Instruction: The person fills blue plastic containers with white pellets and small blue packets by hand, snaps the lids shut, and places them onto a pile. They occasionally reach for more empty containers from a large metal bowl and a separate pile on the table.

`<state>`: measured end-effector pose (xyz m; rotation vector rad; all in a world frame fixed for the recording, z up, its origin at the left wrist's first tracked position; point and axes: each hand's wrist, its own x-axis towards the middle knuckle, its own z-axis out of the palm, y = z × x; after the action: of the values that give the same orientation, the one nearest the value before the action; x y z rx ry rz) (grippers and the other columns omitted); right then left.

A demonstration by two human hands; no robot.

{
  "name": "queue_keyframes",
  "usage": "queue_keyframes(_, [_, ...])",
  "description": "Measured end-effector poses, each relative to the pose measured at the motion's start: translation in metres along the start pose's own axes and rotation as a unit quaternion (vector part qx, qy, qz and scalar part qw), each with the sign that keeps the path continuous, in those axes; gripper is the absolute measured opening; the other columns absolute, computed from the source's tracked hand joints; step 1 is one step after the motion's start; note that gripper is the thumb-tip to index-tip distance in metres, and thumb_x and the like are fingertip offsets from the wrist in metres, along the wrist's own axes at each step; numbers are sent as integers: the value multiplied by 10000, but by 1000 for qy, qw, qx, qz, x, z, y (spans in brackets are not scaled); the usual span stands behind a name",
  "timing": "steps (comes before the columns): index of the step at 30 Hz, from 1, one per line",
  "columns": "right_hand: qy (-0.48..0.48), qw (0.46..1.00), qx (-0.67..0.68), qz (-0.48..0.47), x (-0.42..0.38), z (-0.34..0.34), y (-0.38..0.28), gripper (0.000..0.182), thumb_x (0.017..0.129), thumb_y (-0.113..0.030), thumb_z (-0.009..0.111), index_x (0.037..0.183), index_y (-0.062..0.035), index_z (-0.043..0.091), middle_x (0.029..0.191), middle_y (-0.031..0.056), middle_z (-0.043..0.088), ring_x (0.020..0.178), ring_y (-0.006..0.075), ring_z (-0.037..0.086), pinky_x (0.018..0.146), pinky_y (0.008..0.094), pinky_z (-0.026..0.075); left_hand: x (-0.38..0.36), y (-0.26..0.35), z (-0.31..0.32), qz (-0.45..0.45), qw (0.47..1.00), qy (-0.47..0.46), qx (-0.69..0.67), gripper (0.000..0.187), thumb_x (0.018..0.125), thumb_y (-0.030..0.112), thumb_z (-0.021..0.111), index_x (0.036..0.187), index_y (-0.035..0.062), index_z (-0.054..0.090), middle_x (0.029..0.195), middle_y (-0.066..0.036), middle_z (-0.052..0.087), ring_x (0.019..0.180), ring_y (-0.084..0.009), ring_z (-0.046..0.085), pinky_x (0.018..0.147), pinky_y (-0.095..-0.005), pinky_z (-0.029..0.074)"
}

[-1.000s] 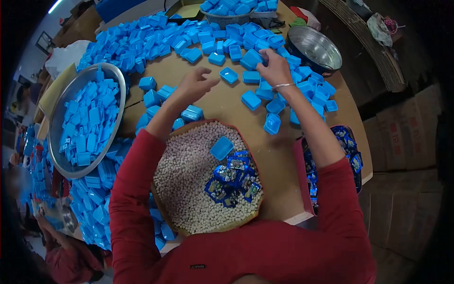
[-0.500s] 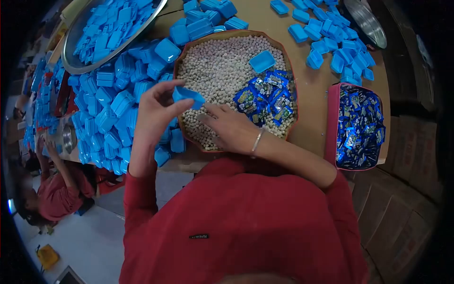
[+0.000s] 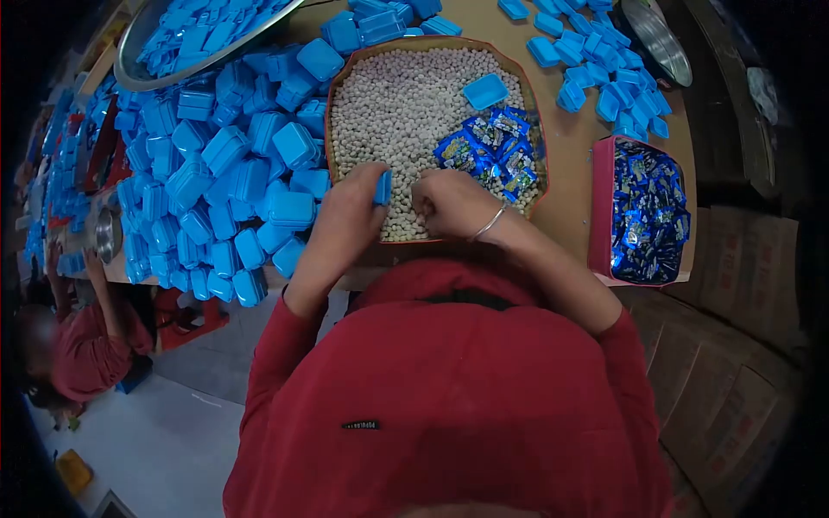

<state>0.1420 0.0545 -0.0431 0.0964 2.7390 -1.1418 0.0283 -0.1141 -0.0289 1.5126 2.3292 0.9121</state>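
Note:
My left hand [image 3: 350, 207] is closed round a small blue plastic box [image 3: 383, 187], most of it hidden behind the fingers. Close on its right, my right hand [image 3: 453, 203] is curled with thumb and fingers together; whatever it may pinch is hidden. Both hands are over the near side of a wide red-rimmed tray [image 3: 546, 164] full of small pale round pellets [image 3: 406, 95]. Several shiny blue printed sachets [image 3: 492, 142] lie on the pellets at the right. Behind them sits an open blue box half [image 3: 485, 91].
Closed blue boxes [image 3: 229, 151] are heaped left of the tray, below a metal basin [image 3: 138, 82] of blue parts. Open box halves [image 3: 604, 73] lie at the far right near a metal bowl [image 3: 661, 39]. A pink-sided bin [image 3: 602, 211] holds sachets. Another person [image 3: 99, 345] works at left.
My left hand has lowered to the tray's near edge with the blue box. My right hand has drawn back from the pellets and curled its fingers. The view has shifted slightly.

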Motion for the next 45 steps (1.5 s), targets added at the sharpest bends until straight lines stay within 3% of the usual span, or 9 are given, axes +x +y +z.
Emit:
queue_keyframes(2, [-34, 997, 39, 49, 0, -9, -3, 146, 636, -32, 647, 781, -43, 637, 777, 161, 589, 795, 346, 598, 690, 404, 475, 1, 2, 5, -3, 998, -34, -44, 436, 705, -7, 628, 1129, 11, 526, 964, -200, 610, 850, -355, 615, 719, -363, 485])
queue_keyframes(7, [159, 985, 25, -58, -3, -12, -37, 235, 682, -11, 664, 909, -34, 610, 862, 155, 576, 789, 331, 597, 672, 392, 473, 2, 17, 2, -121, 965, -56, -227, 430, 731, -41, 611, 1145, 18, 510, 943, -114, 629, 878, -171, 632, 712, -300, 492])
queue_keyframes(12, [242, 944, 205, -91, -20, -31, -73, 308, 756, 27, 639, 1051, -44, 586, 1000, 153, 576, 873, 299, 626, 674, 352, 532, -1, 5, -7, -168, 767, -33, -619, 453, 768, -66, 639, 1178, 32, 475, 1064, -49, 605, 963, -141, 611, 814, -266, 496])
queue_keyframes(17, [130, 991, 12, -21, -27, -30, -34, 219, 792, 28, 587, 993, -46, 634, 1000, 116, 606, 872, 260, 627, 661, 340, 533, -6, -2, -6, -206, 682, -38, -701, 469, 786, -71, 646, 1203, 38, 460, 1126, -65, 594, 1018, -148, 603, 893, -283, 496])
queue_keyframes(19, [50, 991, -120, -14, -23, -14, -22, 226, 780, 8, 578, 991, -51, 634, 980, 119, 607, 860, 295, 621, 667, 385, 519, -3, -1, -6, -201, 704, -37, -680, 474, 782, -79, 637, 1204, 39, 457, 1140, -68, 591, 1026, -146, 597, 890, -281, 493])
queue_keyframes(20, [65, 989, -123, -44, -18, -1, -16, 95, 770, -57, 545, 838, -41, 610, 895, 143, 575, 825, 350, 613, 675, 444, 506, -2, 1, -5, -198, 714, -38, -670, 477, 780, -84, 633, 1205, 39, 455, 1148, -69, 589, 1030, -144, 594, 889, -280, 492])
queue_keyframes(29, [119, 992, -26, -25, -19, -29, -22, 136, 728, 19, 638, 852, -31, 615, 772, 133, 566, 716, 300, 611, 618, 369, 481, 0, 0, -1, -153, 819, 2, -553, 487, 758, -88, 628, 1203, 35, 473, 1067, -38, 593, 983, -105, 582, 821, -246, 489])
queue_keyframes(37, [267, 958, 51, -93, -21, -41, -58, 156, 772, 28, 643, 915, -32, 621, 808, 132, 602, 726, 324, 615, 608, 382, 488, 5, 5, 1, -167, 763, -68, -620, 497, 747, -87, 627, 1202, 41, 474, 1089, -35, 586, 1006, -103, 575, 833, -242, 482])
queue_keyframes(45, [223, 975, -14, 24, -54, -43, 0, 103, 767, 27, 609, 844, -41, 617, 832, 128, 610, 769, 350, 605, 642, 412, 483, 9, 5, -7, -210, 724, -54, -655, 498, 762, -56, 665, 1216, 30, 479, 1075, -48, 604, 978, -122, 602, 832, -250, 505])
